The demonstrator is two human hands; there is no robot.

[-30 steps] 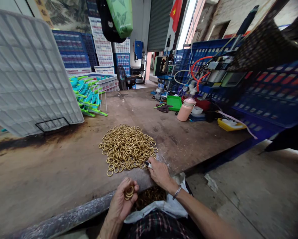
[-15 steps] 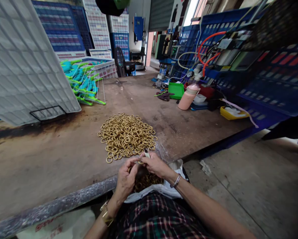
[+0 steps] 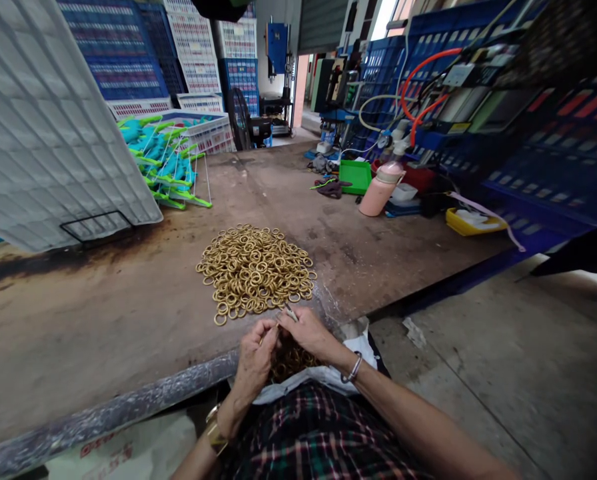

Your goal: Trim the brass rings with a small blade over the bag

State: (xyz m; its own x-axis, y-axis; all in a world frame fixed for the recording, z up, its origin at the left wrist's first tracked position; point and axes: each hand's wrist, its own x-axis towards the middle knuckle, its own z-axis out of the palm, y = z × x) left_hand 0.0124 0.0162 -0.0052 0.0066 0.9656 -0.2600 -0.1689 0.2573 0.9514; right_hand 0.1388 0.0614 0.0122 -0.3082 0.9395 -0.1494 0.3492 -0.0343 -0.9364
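1. Far left: white crate [image 3: 63, 127] tipped up on the table [image 3: 113, 320], black wire handle [image 3: 96, 227] near its bottom edge. Dark stain on the tabletop alongside.
2. Just right of it: heap of teal and lime plastic parts [image 3: 171, 163] on the table; stacked crates [image 3: 111, 70] behind.
3. Below the table edge, left: pale bag [image 3: 128, 450] with red print.
4. Gold band [image 3: 217, 433] on the left wrist. Left hand [image 3: 254, 357]: fingers curled, pinching a ring [image 3: 277, 326] at the tips, mostly hidden. Can't tell how many more it has.
5. Ring pile [image 3: 256, 270]: loose gold rings heaped on the table, just beyond both hands.
6. Open sack [image 3: 361, 343] at the lap, under the hands, more rings [image 3: 291, 360] inside.
7. Right hand [image 3: 303, 330]: gripping a small slim tool [image 3: 291, 312], tip toward the pile, fingertips up against the left's. Silver bracelet [image 3: 352, 368] on that wrist.
8. Back right on the table: dark cloth [image 3: 330, 188], green tray [image 3: 355, 177], pink bottle [image 3: 378, 193] upright.
9. Far right: yellow tray [image 3: 473, 223] with white stuff in it, blue crates [image 3: 568, 147] behind.
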